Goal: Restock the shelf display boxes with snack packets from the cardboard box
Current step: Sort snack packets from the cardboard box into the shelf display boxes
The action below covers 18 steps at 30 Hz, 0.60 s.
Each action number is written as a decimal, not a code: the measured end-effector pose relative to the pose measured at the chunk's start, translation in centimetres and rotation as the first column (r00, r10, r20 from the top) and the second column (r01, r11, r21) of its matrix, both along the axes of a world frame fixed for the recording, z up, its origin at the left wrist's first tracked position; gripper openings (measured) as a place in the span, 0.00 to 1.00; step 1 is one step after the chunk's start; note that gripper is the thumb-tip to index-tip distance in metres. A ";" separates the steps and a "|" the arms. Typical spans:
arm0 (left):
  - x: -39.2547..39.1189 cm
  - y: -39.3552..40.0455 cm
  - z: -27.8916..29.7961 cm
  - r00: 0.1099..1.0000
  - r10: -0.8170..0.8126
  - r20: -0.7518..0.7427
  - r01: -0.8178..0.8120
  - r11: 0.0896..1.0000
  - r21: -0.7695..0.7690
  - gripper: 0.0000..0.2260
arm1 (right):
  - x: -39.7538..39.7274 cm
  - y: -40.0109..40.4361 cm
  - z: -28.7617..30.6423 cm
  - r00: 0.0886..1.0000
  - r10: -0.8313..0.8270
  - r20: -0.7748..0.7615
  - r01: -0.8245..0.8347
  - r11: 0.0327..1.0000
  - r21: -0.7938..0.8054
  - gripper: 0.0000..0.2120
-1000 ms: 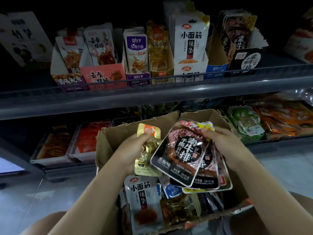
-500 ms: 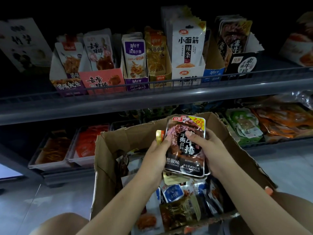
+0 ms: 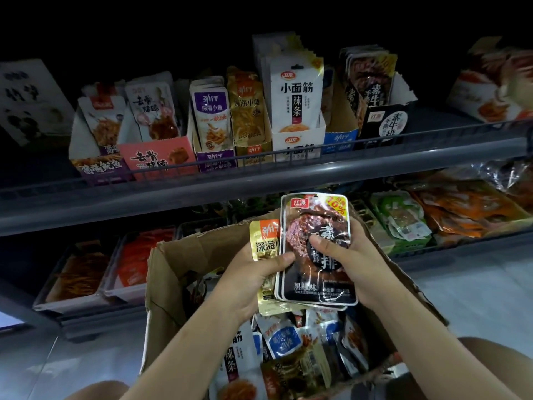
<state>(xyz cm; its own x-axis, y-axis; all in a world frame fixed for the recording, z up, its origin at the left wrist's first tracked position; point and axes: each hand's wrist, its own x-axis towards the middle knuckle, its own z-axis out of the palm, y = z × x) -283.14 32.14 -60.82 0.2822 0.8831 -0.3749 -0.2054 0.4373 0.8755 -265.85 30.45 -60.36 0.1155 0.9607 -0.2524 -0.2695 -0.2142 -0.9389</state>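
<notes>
From the head view, the dark packets (image 3: 317, 249), fanned loosely a second ago, are now squared into one upright stack over the cardboard box (image 3: 173, 272), ready for shelving. The right hand (image 3: 353, 264) clamps that stack, the left hand (image 3: 251, 281) pinches gold packets (image 3: 264, 241) beside it. Mixed packets fill the box; the matching black display box (image 3: 385, 125) on the shelf (image 3: 202, 194) holds a few.

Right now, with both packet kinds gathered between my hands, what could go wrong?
1. The black packets and gold packet are stacked together; they could end up in the wrong display box.
2. The glossy stack, pinched by the left hand and right hand, might slip back into the cardboard box.
</notes>
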 end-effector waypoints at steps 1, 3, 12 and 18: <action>0.2 0.0 0.2 1.000 -0.009 0.007 0.009 1.000 -0.005 0.23 | 0.2 0.1 0.1 1.000 -0.006 0.006 0.006 1.000 0.013 0.37; 0.7 0.0 0.7 0.999 -0.036 0.027 0.036 0.999 -0.011 0.21 | 0.7 0.2 0.5 0.999 -0.027 0.019 0.027 0.999 0.028 0.38; 5.3 1.4 3.5 0.981 -0.008 -0.194 0.037 0.988 0.147 0.05 | 4.0 -0.2 2.1 0.980 -0.188 0.068 0.175 0.971 0.162 0.31; 9.2 4.1 6.3 0.983 -0.037 -0.180 0.065 0.987 0.149 0.06 | 8.9 1.7 5.3 0.986 -0.145 0.084 0.132 0.980 0.146 0.30</action>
<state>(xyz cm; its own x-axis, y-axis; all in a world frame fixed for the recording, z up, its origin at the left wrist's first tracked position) -273.94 36.19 -54.56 0.2700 0.9202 -0.2835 -0.0228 0.3005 0.9535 -256.92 32.16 -55.03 0.2668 0.9587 -0.0984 -0.1966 -0.0458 -0.9794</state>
